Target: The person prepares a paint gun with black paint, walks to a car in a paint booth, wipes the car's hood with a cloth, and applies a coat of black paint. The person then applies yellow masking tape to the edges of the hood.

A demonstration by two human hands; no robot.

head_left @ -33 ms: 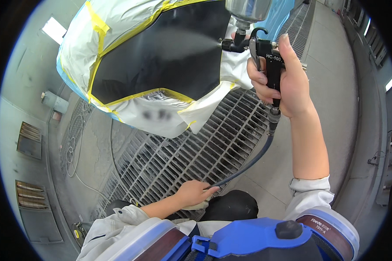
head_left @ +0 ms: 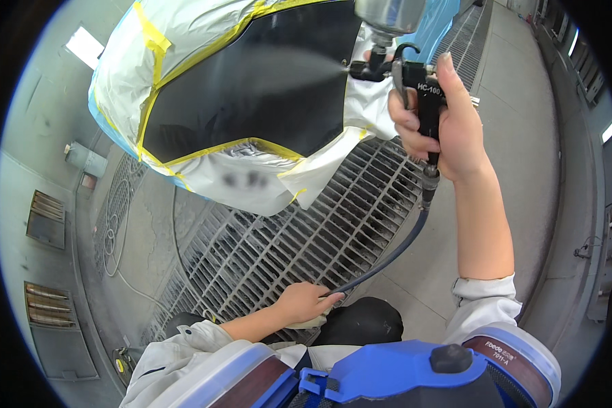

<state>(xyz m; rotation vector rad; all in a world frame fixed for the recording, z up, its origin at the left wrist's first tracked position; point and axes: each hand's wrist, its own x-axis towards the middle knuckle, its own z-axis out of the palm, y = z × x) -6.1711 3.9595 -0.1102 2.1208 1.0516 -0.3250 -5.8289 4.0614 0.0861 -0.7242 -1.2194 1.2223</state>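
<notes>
My right hand (head_left: 449, 126) is wrapped round the grip of a black spray gun (head_left: 427, 112), with fingers on its trigger. A metal paint cup (head_left: 389, 15) sits on top of the gun, partly cut off by the upper edge. Pale mist fans leftward from the nozzle across a glossy dark panel (head_left: 251, 88). White masking film (head_left: 122, 75) and yellow tape (head_left: 158, 47) border that panel. From the gun's base, a dark air hose (head_left: 398, 251) curves down to my left hand (head_left: 300, 302), which is closed round it near my knee.
Metal floor grating (head_left: 285, 238) runs beneath the masked part. A pale hose (head_left: 119, 272) lies in loops at the left. Wall vents (head_left: 49, 306) line the left side. The blue respirator (head_left: 394, 370) I wear fills the lower edge.
My right hand and the spray gun have shifted very slightly to the right. Mist is coming from the nozzle in both frames, and my left hand stays in place.
</notes>
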